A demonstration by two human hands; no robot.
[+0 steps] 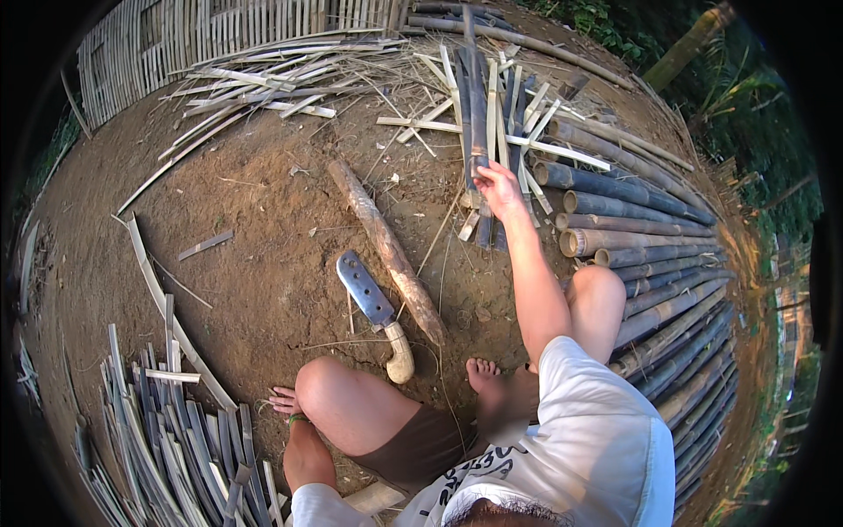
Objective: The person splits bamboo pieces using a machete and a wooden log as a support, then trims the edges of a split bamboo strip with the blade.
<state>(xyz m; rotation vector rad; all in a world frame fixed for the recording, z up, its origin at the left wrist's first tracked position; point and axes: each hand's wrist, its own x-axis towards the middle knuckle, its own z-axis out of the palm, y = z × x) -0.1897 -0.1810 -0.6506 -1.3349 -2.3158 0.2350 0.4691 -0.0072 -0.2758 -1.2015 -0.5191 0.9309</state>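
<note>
My right arm stretches forward, and my right hand grips the near end of a long dark bamboo strip. The strip lies over a pile of split bamboo, dark on some faces and pale on others. My left hand rests on the soil beside my left knee, fingers spread, holding nothing. In front of me a broad cleaver-like knife lies flat, its blade pierced with holes and its pale handle curved toward me. Just right of it is a rough wooden log.
Whole bamboo poles are stacked along my right. At lower left lies a heap of split strips, with a long bent strip beyond it. More pale strips are scattered before a bamboo slat fence.
</note>
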